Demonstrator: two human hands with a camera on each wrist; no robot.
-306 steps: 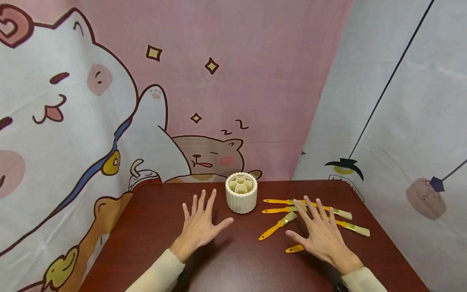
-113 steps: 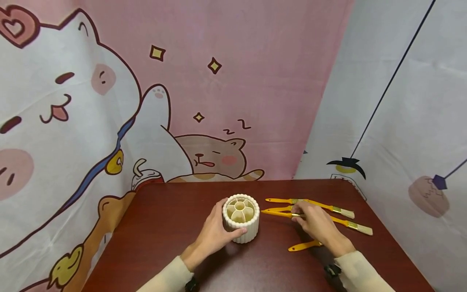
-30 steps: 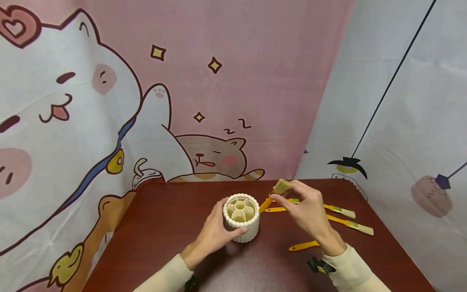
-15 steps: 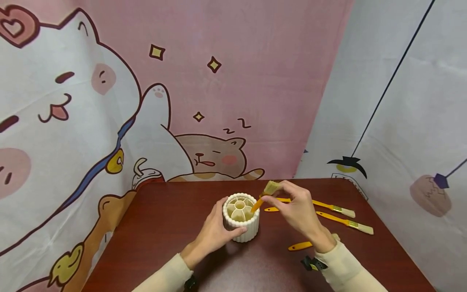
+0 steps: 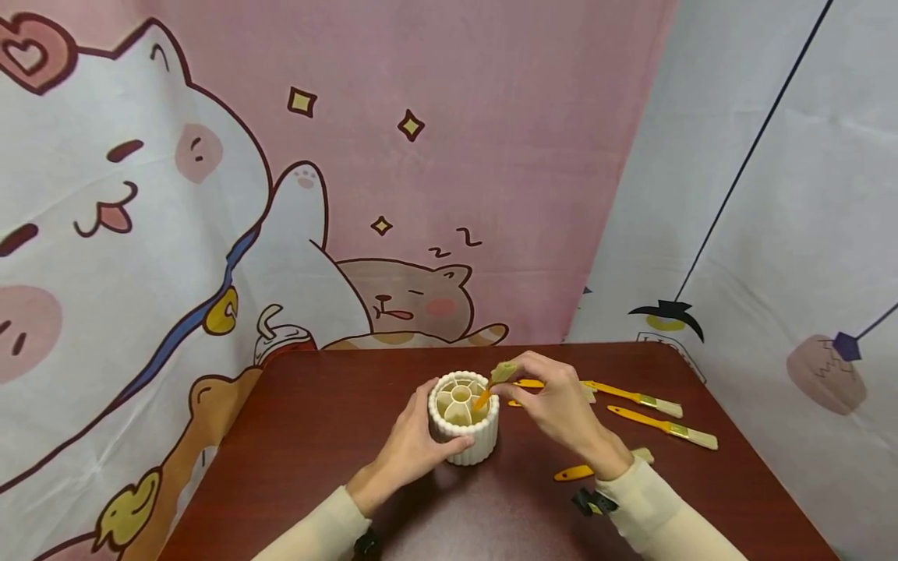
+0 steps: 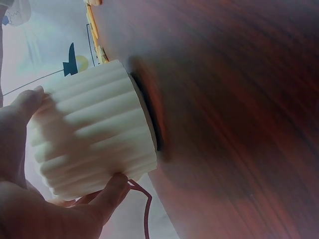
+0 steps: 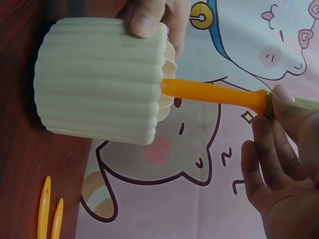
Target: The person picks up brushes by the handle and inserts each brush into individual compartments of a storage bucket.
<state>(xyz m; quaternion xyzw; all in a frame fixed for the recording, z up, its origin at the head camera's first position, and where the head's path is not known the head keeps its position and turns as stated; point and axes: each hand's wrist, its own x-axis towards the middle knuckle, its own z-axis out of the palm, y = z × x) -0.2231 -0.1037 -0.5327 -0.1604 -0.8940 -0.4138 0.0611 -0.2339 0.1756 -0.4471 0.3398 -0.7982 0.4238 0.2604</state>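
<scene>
A cream, ribbed brush holder (image 5: 477,450) with flower-shaped compartments stands upright on the table. My left hand (image 5: 410,448) grips it from the left, thumb across the front. In the left wrist view the ribbed wall (image 6: 94,129) fills the space between thumb and fingers. Above the holder's right side, my right hand (image 5: 564,409) pinches a paintbrush (image 5: 482,401) near its metal band, bristles up. The yellow handle (image 7: 214,93) tilts down, its end inside a right-hand compartment in the head view. How deep it reaches is hidden by the wall in the right wrist view.
Several more yellow-handled paintbrushes lie to the right on the dark red table (image 5: 316,444). Two paintbrushes (image 5: 634,396) (image 5: 662,425) point right; another paintbrush (image 5: 575,473) lies nearer, partly behind the right wrist. A cartoon-printed cloth (image 5: 491,195) hangs behind the table.
Seconds ago the left hand took hold of the holder, now nearer, and the right picked up a paintbrush. Over the last second the brush moved left and down, its handle end entering the holder.
</scene>
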